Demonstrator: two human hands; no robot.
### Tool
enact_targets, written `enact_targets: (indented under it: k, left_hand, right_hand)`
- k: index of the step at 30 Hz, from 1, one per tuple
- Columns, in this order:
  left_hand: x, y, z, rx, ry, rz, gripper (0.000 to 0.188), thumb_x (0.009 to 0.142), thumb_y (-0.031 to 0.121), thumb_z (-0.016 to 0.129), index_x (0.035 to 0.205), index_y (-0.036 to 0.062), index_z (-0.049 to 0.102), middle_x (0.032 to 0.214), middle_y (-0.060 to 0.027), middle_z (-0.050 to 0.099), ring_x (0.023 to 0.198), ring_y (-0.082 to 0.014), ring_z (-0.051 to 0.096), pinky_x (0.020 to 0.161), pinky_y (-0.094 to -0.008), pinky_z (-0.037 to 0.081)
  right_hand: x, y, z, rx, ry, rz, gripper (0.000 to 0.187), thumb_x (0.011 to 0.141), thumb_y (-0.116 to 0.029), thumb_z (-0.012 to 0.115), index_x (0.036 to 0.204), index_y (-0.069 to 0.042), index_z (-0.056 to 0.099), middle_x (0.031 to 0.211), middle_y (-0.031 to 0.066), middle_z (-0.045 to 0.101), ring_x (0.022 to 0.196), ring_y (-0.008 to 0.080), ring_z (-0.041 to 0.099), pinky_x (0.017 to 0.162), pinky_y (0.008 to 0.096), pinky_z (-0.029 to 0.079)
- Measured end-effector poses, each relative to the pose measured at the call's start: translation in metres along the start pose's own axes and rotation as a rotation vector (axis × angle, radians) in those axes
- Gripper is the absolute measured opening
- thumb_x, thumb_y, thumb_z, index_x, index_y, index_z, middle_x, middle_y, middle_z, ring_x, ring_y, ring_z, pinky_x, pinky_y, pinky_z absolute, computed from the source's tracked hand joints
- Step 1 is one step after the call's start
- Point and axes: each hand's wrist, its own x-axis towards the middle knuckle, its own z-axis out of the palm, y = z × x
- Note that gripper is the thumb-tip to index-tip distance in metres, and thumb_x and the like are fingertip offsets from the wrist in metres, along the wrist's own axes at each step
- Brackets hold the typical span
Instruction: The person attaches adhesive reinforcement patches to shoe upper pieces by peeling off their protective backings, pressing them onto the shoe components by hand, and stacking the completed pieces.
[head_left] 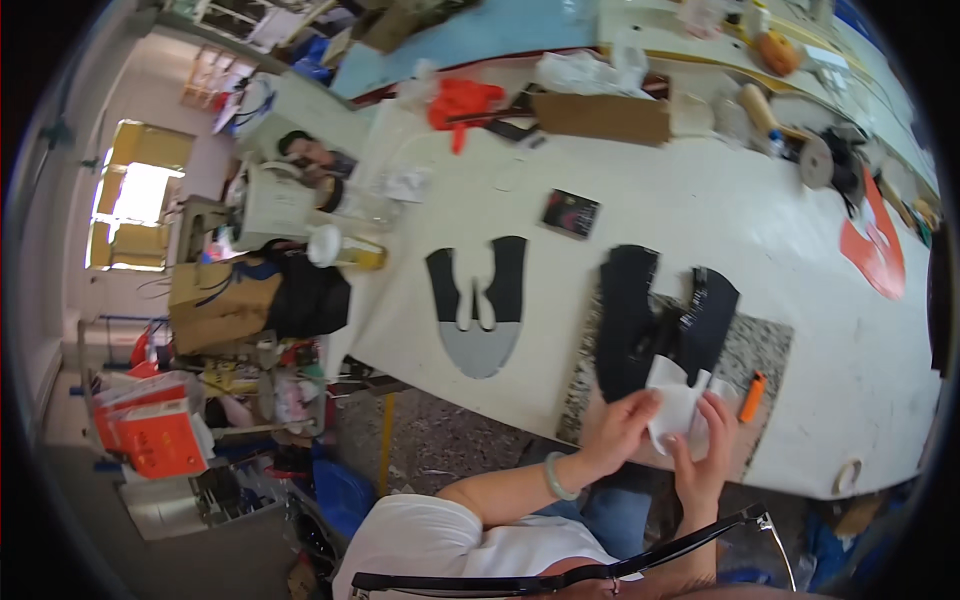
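Note:
Both my hands hold a thin white cut piece (676, 408) near the table's front edge; whether it is paper or lining I cannot tell. My left hand (622, 428), with a pale bangle at the wrist, pinches its left side. My right hand (705, 450) closes on its right side, fingers bent over the edge. Just beyond lies a black shoe-upper piece (625, 325) with two wings, its right wing bearing shiny black patches. It rests on a speckled board (765, 345). An orange-handled cutter (752, 396) lies right of my right hand.
Left on the white table (400, 330) lies a black-and-grey shoe-upper piece (481, 348). Behind it sit a small dark box (570, 214) and a cardboard strip (600, 118). A tape roll (847, 476) and red-orange sheet pieces (875, 262) lie right. A jar (345, 248) stands left.

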Motion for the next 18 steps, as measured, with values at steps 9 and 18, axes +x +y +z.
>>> enact_targets:
  k: [9,18]
  left_hand:
    - [0.007,-0.006,0.007,-0.096,0.139,-0.003,0.03,0.101,0.032,0.048,0.109,0.0048,0.059,0.097,-0.0019,0.062,0.087,-0.0095,0.063,0.077,-0.0267,0.054]
    - [0.013,-0.009,0.023,0.173,-0.066,-0.046,0.031,0.101,0.03,0.048,0.114,0.0034,0.058,0.1,-0.0032,0.064,0.089,-0.0088,0.062,0.078,-0.0256,0.053]
  right_hand:
    - [0.004,0.02,-0.01,-0.166,-0.068,-0.043,0.057,0.072,-0.018,0.076,0.126,-0.008,0.057,0.131,0.0136,0.051,0.12,0.034,0.045,0.099,0.0443,0.033]
    - [0.018,0.019,-0.026,-0.307,0.058,-0.188,0.043,0.066,-0.005,0.069,0.107,-0.02,0.07,0.124,0.0057,0.055,0.111,0.0271,0.048,0.087,0.0388,0.03]
